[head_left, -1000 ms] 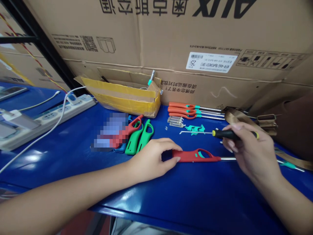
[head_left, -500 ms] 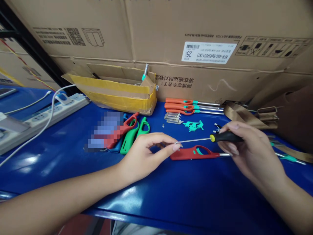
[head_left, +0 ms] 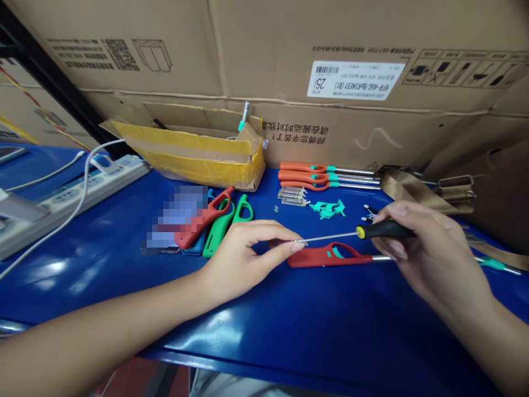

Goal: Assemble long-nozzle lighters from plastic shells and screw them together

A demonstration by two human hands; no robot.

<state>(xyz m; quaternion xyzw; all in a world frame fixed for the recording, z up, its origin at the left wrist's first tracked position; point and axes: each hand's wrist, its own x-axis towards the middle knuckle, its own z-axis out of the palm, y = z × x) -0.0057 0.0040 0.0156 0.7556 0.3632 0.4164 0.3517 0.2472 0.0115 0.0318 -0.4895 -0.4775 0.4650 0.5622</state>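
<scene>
My right hand (head_left: 425,251) is closed round the black handle of a thin screwdriver (head_left: 351,235) with a yellow collar, its shaft pointing left. My left hand (head_left: 248,253) pinches thumb and forefinger together at the screwdriver's tip, over something too small to make out. Just below the shaft, a red gas lighter (head_left: 330,257) with a teal trigger and a metal tube lies on the blue table (head_left: 124,259), touched by neither hand.
Three orange lighters (head_left: 314,176) lie by the big cardboard boxes at the back. Small metal parts (head_left: 291,197), teal plastic pieces (head_left: 328,209), green and red handle shells (head_left: 223,218), a taped open carton (head_left: 198,151) and a power strip (head_left: 74,193) are around.
My left hand let go of the red lighter's end and rose to pinch at the screwdriver tip. My right hand swung the screwdriver down toward it.
</scene>
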